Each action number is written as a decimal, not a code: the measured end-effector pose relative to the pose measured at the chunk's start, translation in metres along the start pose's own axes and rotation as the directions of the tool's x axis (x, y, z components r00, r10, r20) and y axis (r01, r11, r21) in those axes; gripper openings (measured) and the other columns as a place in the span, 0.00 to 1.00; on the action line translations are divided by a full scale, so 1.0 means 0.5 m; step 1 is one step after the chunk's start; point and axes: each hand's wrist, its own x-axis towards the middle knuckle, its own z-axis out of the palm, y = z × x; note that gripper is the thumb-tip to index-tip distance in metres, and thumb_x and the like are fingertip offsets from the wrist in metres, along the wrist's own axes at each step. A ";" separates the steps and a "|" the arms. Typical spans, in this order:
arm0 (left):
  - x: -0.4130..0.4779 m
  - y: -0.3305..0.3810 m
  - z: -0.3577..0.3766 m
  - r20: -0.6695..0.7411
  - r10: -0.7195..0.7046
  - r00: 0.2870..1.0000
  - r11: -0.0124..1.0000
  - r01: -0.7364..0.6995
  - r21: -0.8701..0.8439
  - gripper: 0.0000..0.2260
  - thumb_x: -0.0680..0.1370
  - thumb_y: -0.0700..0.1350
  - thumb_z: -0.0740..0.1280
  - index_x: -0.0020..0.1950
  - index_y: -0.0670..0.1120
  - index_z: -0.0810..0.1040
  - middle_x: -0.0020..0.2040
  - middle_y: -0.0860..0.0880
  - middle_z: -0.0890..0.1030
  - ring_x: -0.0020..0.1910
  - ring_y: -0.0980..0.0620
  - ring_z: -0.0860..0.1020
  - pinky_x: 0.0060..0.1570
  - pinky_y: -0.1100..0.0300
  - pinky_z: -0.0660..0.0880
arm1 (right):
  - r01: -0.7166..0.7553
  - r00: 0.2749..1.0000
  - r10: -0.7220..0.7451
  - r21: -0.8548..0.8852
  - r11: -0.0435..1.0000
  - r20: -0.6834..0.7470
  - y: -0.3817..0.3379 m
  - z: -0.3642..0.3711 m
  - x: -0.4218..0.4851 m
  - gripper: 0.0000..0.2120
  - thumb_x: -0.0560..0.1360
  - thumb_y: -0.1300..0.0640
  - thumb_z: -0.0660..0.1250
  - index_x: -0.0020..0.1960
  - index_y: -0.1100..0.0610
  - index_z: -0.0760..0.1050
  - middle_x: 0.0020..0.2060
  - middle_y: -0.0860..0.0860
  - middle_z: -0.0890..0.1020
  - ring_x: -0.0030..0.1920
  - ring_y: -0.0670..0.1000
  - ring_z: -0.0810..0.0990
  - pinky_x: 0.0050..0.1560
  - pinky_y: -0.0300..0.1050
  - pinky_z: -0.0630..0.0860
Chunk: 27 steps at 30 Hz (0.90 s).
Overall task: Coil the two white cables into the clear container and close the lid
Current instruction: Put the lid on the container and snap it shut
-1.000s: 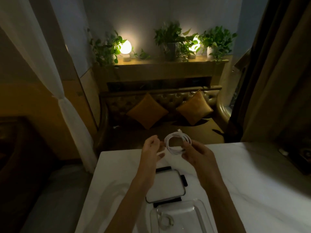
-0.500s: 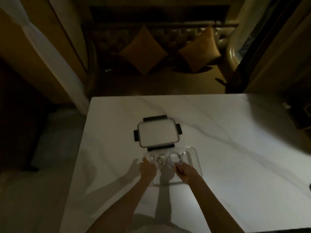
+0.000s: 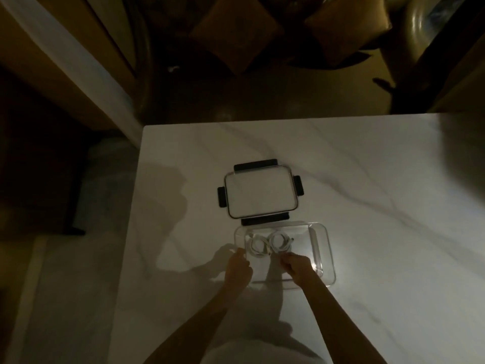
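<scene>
Since the earlier frame both coils have gone from the raised hands down into the container, and the view has tipped toward the counter (image 3: 367, 179). Its left edge and far edge are both visible, with bare marble wide open to the right. The left hand (image 3: 239, 266) rests at the clear container (image 3: 325, 248) near-left rim, fingers curled; whether its grip holds anything cannot be told. The two white cables (image 3: 270, 243) lie coiled side by side inside, just beyond the fingertips. The right hand (image 3: 296, 266) is loosely closed over the container, touching or almost touching the right coil. The lid (image 3: 259, 195) lies behind, unattached.
</scene>
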 end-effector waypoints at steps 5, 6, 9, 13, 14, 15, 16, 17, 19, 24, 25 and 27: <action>-0.003 0.001 0.001 -0.042 -0.023 0.999 0.999 0.021 -0.045 0.20 0.76 0.29 0.59 0.67 0.37 0.70 0.54 0.38 0.79 0.52 0.43 0.78 0.53 0.59 0.75 | 0.119 0.993 -0.119 -0.187 0.975 0.011 0.007 -0.019 -0.010 0.08 0.76 0.71 0.60 0.46 0.69 0.78 0.38 0.61 0.77 0.33 0.50 0.72 0.35 0.41 0.70; 0.000 -0.001 0.001 -0.044 -0.004 0.999 1.000 0.004 -0.007 0.20 0.76 0.30 0.59 0.67 0.38 0.70 0.58 0.37 0.78 0.56 0.41 0.77 0.56 0.56 0.73 | 0.132 0.991 -0.126 -0.196 0.972 0.042 0.006 -0.021 -0.016 0.09 0.76 0.71 0.60 0.52 0.70 0.77 0.41 0.62 0.78 0.34 0.51 0.73 0.36 0.41 0.70; 0.012 -0.001 -0.016 -0.008 -0.020 1.000 1.000 0.020 0.022 0.17 0.77 0.34 0.59 0.66 0.40 0.71 0.60 0.38 0.78 0.58 0.41 0.77 0.56 0.56 0.74 | 0.093 0.995 -0.100 -0.186 0.978 -0.026 -0.013 -0.035 -0.028 0.18 0.76 0.69 0.63 0.66 0.65 0.71 0.48 0.64 0.81 0.45 0.58 0.81 0.50 0.48 0.80; 0.063 0.017 -0.081 -0.010 -0.111 0.994 0.993 0.110 -0.028 0.17 0.80 0.49 0.59 0.64 0.41 0.72 0.59 0.38 0.79 0.56 0.38 0.79 0.56 0.49 0.77 | 0.300 0.922 -0.364 -0.351 0.887 -0.133 -0.099 -0.074 -0.022 0.10 0.78 0.59 0.65 0.57 0.60 0.79 0.41 0.53 0.85 0.36 0.50 0.83 0.35 0.40 0.79; 0.091 0.027 -0.104 -0.070 -0.105 0.992 0.994 0.102 -0.039 0.16 0.80 0.50 0.59 0.62 0.40 0.73 0.59 0.39 0.79 0.56 0.38 0.79 0.56 0.50 0.77 | 0.356 0.881 -0.446 -0.401 0.844 -0.156 -0.135 -0.082 -0.015 0.10 0.78 0.58 0.65 0.55 0.59 0.80 0.42 0.53 0.85 0.37 0.50 0.82 0.36 0.40 0.78; 0.122 0.041 -0.129 -0.135 -0.097 0.986 0.994 0.090 -0.056 0.16 0.81 0.48 0.58 0.62 0.40 0.74 0.59 0.38 0.80 0.56 0.38 0.79 0.55 0.51 0.75 | 0.400 0.846 -0.506 -0.428 0.810 -0.167 -0.175 -0.086 -0.002 0.09 0.78 0.58 0.64 0.55 0.59 0.81 0.44 0.54 0.86 0.38 0.51 0.82 0.38 0.42 0.78; 0.154 0.057 -0.153 -0.193 -0.084 0.978 0.994 0.069 -0.083 0.15 0.81 0.45 0.58 0.62 0.38 0.74 0.59 0.38 0.79 0.58 0.38 0.78 0.55 0.52 0.74 | 0.436 0.823 -0.542 -0.423 0.794 -0.169 -0.218 -0.087 0.014 0.10 0.78 0.59 0.64 0.55 0.59 0.81 0.45 0.56 0.85 0.39 0.52 0.82 0.41 0.45 0.78; 0.183 0.077 -0.175 -0.232 -0.072 0.970 0.992 0.046 -0.115 0.15 0.81 0.42 0.58 0.63 0.36 0.73 0.61 0.37 0.78 0.59 0.38 0.77 0.57 0.51 0.73 | 0.446 0.816 -0.550 -0.414 0.794 -0.175 -0.260 -0.086 0.037 0.10 0.78 0.59 0.64 0.55 0.61 0.80 0.47 0.58 0.85 0.40 0.54 0.82 0.43 0.48 0.79; 0.235 0.107 -0.207 -0.278 -0.075 0.958 0.979 0.017 -0.203 0.16 0.81 0.37 0.58 0.67 0.33 0.69 0.64 0.34 0.75 0.62 0.37 0.74 0.61 0.50 0.70 | 0.397 0.831 -0.522 -0.453 0.798 -0.191 -0.336 -0.074 0.097 0.12 0.78 0.60 0.62 0.55 0.65 0.80 0.49 0.62 0.84 0.45 0.58 0.82 0.50 0.54 0.79; 0.309 0.145 -0.226 -0.220 -0.129 0.967 0.981 0.093 -0.169 0.22 0.80 0.41 0.61 0.71 0.33 0.62 0.62 0.36 0.74 0.60 0.41 0.74 0.58 0.51 0.71 | 0.268 0.895 -0.414 -0.544 0.795 -0.165 -0.402 -0.034 0.209 0.14 0.77 0.56 0.65 0.59 0.63 0.79 0.56 0.61 0.82 0.56 0.62 0.80 0.57 0.53 0.78; 0.317 0.145 -0.225 -0.229 -0.139 0.963 0.982 0.105 -0.154 0.24 0.80 0.42 0.62 0.72 0.33 0.61 0.63 0.35 0.73 0.61 0.40 0.74 0.58 0.50 0.71 | 0.274 0.897 -0.419 -0.566 0.777 -0.140 -0.400 -0.028 0.220 0.15 0.77 0.56 0.67 0.60 0.63 0.79 0.58 0.61 0.81 0.57 0.61 0.80 0.56 0.51 0.77; 0.333 0.134 -0.216 -0.251 -0.147 0.957 0.984 0.115 -0.138 0.24 0.78 0.42 0.66 0.68 0.32 0.62 0.58 0.35 0.74 0.58 0.40 0.75 0.53 0.49 0.73 | 0.290 0.903 -0.420 -0.597 0.748 -0.086 -0.395 -0.022 0.243 0.17 0.75 0.58 0.70 0.62 0.64 0.78 0.59 0.61 0.81 0.59 0.61 0.79 0.59 0.52 0.77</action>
